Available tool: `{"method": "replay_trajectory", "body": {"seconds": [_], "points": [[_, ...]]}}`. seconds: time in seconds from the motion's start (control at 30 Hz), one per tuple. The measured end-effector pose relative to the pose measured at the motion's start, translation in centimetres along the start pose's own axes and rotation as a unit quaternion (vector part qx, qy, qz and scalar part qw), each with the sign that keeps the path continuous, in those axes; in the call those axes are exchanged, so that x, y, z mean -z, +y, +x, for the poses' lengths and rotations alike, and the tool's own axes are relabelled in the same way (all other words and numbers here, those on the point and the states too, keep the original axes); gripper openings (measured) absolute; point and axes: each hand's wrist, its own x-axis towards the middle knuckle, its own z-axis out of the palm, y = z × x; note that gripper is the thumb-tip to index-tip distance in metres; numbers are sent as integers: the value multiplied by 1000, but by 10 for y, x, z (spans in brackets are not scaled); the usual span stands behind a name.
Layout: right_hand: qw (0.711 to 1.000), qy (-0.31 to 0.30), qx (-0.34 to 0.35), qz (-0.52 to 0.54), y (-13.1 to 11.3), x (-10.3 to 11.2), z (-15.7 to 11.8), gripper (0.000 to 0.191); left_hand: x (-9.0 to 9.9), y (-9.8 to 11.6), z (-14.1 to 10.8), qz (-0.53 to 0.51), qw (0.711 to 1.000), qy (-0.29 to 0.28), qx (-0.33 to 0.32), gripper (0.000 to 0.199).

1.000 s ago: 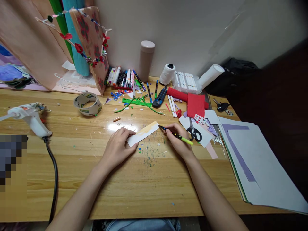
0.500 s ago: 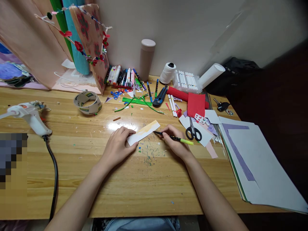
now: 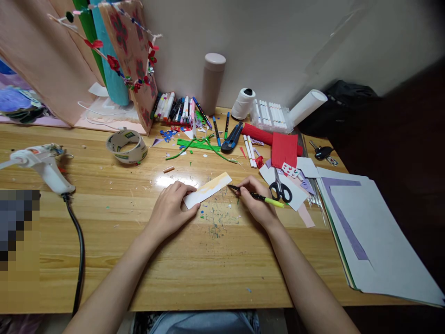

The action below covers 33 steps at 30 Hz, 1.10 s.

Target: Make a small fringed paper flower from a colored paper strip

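Observation:
A narrow strip of paper (image 3: 208,190), white with a pale orange-yellow patch along its far side, lies slanted on the wooden table. My left hand (image 3: 174,202) pinches its near left end between thumb and fingers. My right hand (image 3: 255,199) grips a black marker with a yellow-green end (image 3: 274,202). The marker's dark tip is just off the strip's right end; whether it touches anything I cannot tell. Black-handled scissors (image 3: 281,191) rest on paper scraps (image 3: 298,197) right beside my right hand.
On the left are a hot glue gun (image 3: 48,167) with a black cord and a tape roll (image 3: 126,146). Behind lie a utility knife (image 3: 232,138), markers (image 3: 174,109), red crepe paper (image 3: 284,149) and a thread spool (image 3: 242,104). Large paper sheets (image 3: 392,236) cover the right side.
My right hand has moved slightly right with the marker, whose tip has shifted from the strip's lower edge to just beyond its right end. My left hand keeps its hold.

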Motion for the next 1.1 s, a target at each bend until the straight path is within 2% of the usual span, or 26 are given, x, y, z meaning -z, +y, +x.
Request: {"method": "replay_trajectory", "body": {"seconds": [0.13, 0.3, 0.43, 0.6, 0.73, 0.9, 1.03, 1.1], "points": [[1000, -18, 6, -8, 1, 0, 0, 7, 0, 0, 0, -2, 1000, -1, 1, 28], [998, 55, 6, -37, 3, 2, 2, 7, 0, 0, 0, -2, 1000, -3, 1, 28], [999, 17, 23, -34, 2, 3, 2, 7, 1, 1, 0, 0, 1000, -3, 0, 29], [996, 62, 18, -54, 1, 3, 2, 7, 1, 1, 0, 1, 1000, -4, 2, 29], [998, 23, 35, -43, 1, 3, 3, 7, 1, 1, 0, 1, 1000, -5, 3, 29], [996, 74, 14, -55, 6, 3, 3, 6, 1, 0, -1, 2, 1000, -7, 3, 29], [998, 48, 26, -38, 7, 3, 3, 6, 1, 0, -1, 3, 1000, -10, 5, 28], [997, 57, 21, -41, 7, 3, 3, 6, 1, 1, 0, 4, 1000, -10, 6, 28]]}}
